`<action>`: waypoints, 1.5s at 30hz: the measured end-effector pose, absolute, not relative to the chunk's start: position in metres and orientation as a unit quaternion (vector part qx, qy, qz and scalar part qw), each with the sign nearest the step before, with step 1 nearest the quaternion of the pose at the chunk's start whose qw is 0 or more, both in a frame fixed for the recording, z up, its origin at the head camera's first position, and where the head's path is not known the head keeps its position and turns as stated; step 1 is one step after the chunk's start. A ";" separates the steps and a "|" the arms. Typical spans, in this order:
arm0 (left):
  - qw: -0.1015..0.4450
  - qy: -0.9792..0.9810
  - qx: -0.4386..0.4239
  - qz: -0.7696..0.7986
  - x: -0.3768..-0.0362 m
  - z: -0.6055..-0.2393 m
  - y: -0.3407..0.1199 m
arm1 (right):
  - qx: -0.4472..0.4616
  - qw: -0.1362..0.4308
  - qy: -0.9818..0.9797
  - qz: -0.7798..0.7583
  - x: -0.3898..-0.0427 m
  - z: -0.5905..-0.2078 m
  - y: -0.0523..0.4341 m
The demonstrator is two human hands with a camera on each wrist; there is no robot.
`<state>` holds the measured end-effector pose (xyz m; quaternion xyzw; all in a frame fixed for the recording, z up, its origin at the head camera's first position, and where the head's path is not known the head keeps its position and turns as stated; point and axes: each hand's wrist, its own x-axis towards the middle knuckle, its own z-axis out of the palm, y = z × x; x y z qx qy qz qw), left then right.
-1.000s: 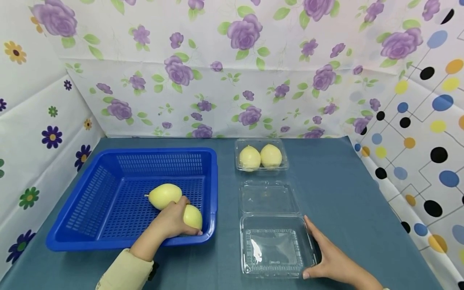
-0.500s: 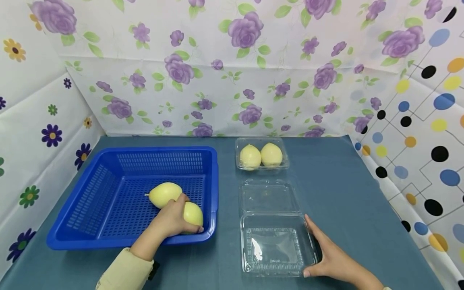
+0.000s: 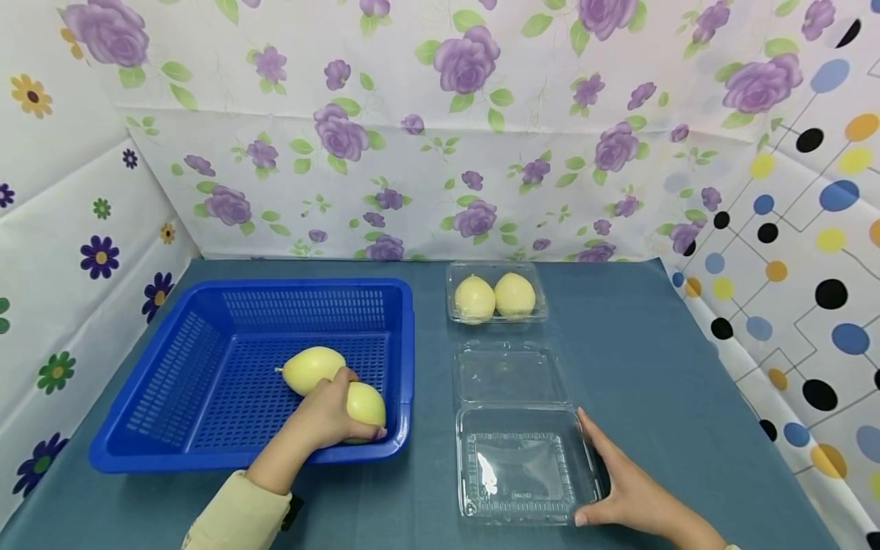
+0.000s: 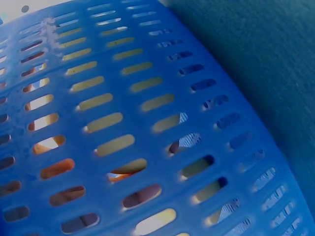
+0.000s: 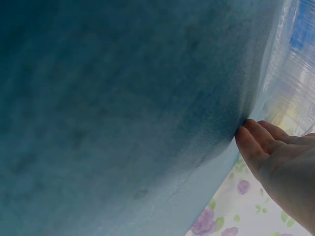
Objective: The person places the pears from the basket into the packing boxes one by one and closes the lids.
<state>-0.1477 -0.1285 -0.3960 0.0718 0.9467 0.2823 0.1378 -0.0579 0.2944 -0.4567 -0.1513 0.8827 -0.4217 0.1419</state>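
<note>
In the head view a blue slotted basket (image 3: 206, 336) on the left holds two yellow pear-like fruits. My left hand (image 3: 323, 416) reaches into it and grips the nearer fruit (image 3: 367, 405); the other fruit (image 3: 312, 369) lies just behind, touching the hand. An open clear clamshell box (image 3: 522, 466) lies at centre right with its lid (image 3: 510, 374) folded back. My right hand (image 3: 619, 481) rests with straight fingers against the box's right edge. The left wrist view shows only the basket wall (image 4: 123, 123) close up, yellow showing through the slots. Fingertips (image 5: 256, 142) touch clear plastic in the right wrist view.
A second clear box (image 3: 496, 294), lid down over two yellow fruits, stands behind the open one. Blue cloth (image 3: 653, 344) covers the table. Flowered sheets wall the back and left, a dotted sheet (image 3: 791, 267) the right.
</note>
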 end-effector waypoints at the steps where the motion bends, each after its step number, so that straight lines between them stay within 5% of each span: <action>1: 0.138 0.946 0.072 0.283 -0.148 -0.396 -0.129 | -0.152 0.141 0.883 -0.421 -0.058 -0.457 0.294; 45: 0.081 0.940 0.024 0.332 -0.148 -0.387 -0.129 | -0.151 0.152 0.879 -0.426 -0.059 -0.459 0.297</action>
